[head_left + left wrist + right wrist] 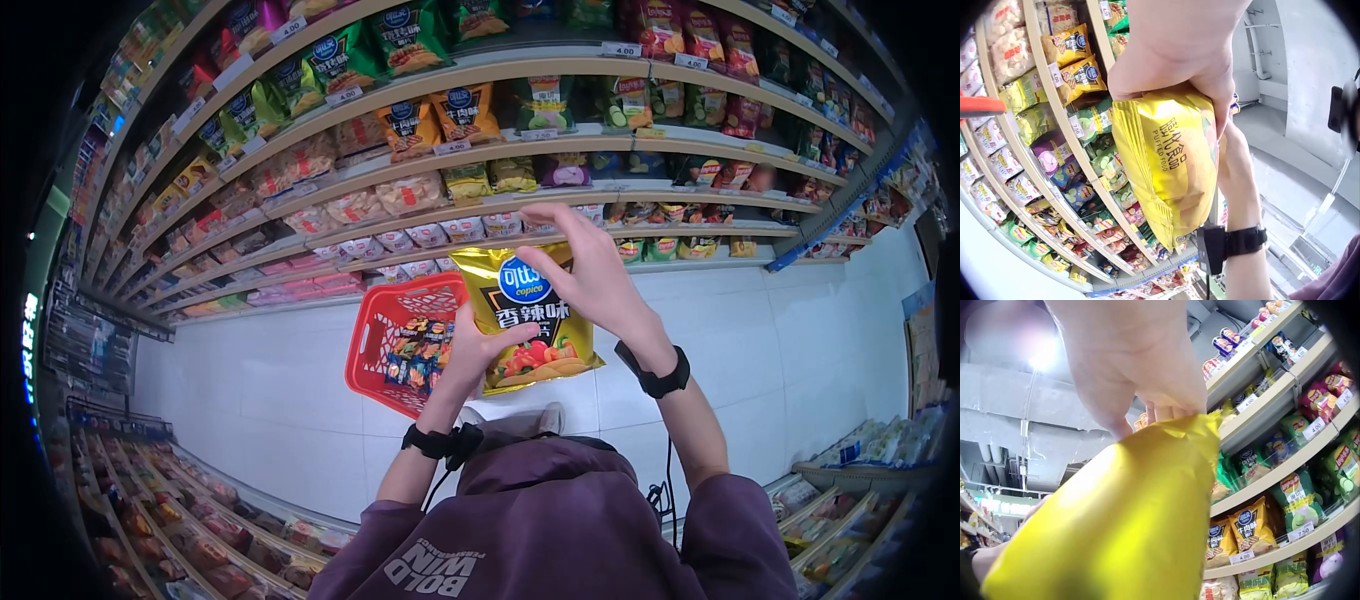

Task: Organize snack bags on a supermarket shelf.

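Nearest the camera is the person's purple shirt point(560, 510), printed BOLD WIN. Beyond it, the yellow copico snack bag point(545, 312) is held above the white tiled floor point(700, 330), in front of the body, its printed face turned toward the wearer. The left hand point(468, 348) is clamped on its left side — thumb laid across the front. The right hand point(595, 275) is at the top edge, thumb over the front near the blue logo; whether its fingers pinch the film cannot be told. A red basket point(352, 374) is just beside, on the left, with small snack bags point(410, 372) inside; orange copico bags point(467, 116) sit on the shelving ahead. Judged on handling, the left hand's grip looks adequate, though its thumb should press lightly — the contents are likely brittle. Any right-hand hold is best taken on the flat end seam, not the puffed middle.
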`<state>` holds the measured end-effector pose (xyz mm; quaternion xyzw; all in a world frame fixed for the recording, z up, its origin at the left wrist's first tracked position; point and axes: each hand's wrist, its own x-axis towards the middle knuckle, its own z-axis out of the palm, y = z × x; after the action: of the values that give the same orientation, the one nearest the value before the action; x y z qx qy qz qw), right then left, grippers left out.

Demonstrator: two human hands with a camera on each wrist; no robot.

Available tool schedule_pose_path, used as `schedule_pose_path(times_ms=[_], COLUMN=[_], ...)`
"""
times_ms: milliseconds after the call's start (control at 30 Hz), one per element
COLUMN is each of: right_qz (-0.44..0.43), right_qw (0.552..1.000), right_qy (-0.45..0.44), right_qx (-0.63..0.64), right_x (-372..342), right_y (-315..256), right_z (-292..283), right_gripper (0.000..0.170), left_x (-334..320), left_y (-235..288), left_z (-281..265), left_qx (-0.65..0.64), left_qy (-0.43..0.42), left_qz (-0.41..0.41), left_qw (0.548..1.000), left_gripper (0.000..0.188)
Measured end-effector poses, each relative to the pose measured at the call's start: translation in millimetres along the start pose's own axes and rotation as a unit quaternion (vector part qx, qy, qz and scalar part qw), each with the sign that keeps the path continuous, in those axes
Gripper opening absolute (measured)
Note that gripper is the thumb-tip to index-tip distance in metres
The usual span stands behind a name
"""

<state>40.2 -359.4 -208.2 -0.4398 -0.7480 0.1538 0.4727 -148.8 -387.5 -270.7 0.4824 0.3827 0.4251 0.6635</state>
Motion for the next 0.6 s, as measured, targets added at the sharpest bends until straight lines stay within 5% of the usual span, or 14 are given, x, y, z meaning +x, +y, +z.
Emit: schedule_pose_path(times_ms=[167,267,367,467,500,600], right_qz=[0.135,0.139,0.276,0.355,0.296,0.324], right_qw=[0.990,0.985,0.927,0.834,0.896,0.861], right_qy=[0.027,0.099,0.108,-0.065,-0.063,-0.048], right_qx=[0.019,0.008,0.231,0.417,0.325,0.389], right_x=[-41,-61,-78,-91,-92,-91], right_y=[23,26,21,28,29,26], right_z=[1,12,18,20,24,25], right_gripper=[0.090,0.093,0.094,0.091,0.084,0.077], left_x=[4,3,5,7,9,3], left_y=[-5,-7,-9,-6,-8,-9], left_z=[-10,-7,-11,-8,-8,-6], left_qx=[0.009,0.017,0.012,-0.050,-0.058,-0.114], left_qy=[0.006,0.009,0.054,0.091,0.090,0.096], left_qz=[0.037,0.035,-0.006,-0.048,-0.048,-0.104], left_qw=[0.999,0.999,0.998,0.993,0.993,0.983], left_gripper=[0.058,0.052,0.041,0.036,0.036,0.045])
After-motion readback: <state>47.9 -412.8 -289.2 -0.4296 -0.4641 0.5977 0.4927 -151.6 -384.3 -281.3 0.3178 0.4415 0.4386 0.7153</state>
